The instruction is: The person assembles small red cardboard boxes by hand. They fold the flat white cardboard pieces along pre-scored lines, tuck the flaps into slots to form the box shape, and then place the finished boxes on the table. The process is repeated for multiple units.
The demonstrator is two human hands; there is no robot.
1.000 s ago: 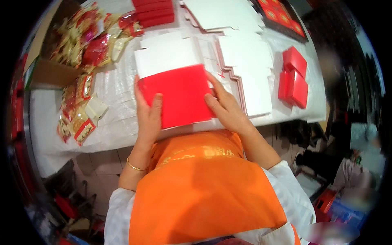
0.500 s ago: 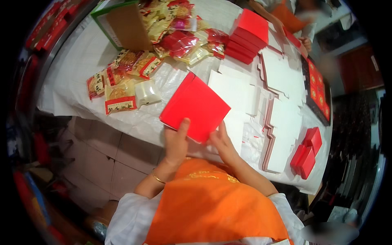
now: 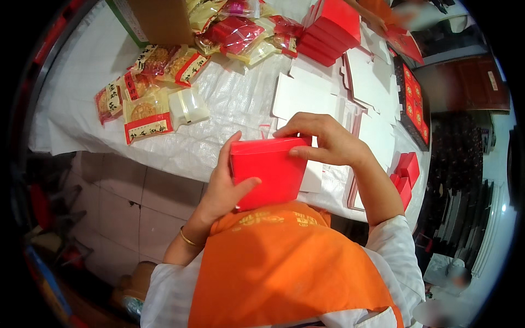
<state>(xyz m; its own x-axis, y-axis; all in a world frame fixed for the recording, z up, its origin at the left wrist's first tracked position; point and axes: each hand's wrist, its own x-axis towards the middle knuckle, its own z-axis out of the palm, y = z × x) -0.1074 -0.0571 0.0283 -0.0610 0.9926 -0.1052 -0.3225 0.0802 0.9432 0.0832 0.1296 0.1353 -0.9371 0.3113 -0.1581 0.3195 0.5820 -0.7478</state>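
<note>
A red cardboard box is held in front of my orange apron, over the near edge of the table. My left hand wraps its left side, thumb lying across the front face. At the box's upper right edge, my right hand pinches the folded top flap between thumb and fingers. White unfolded box blanks lie just beyond the box. Packaged mooncakes in clear and red wrappers rest to the left.
A stack of red boxes stands at the back, with smaller red boxes at the right edge. An open carton is at far left beside more wrapped packets. A dark patterned box lies right. Another person's arm reaches in behind.
The red box has turned more upright and come closer to my body. My right hand has moved from its lower right corner up to the top edge.
</note>
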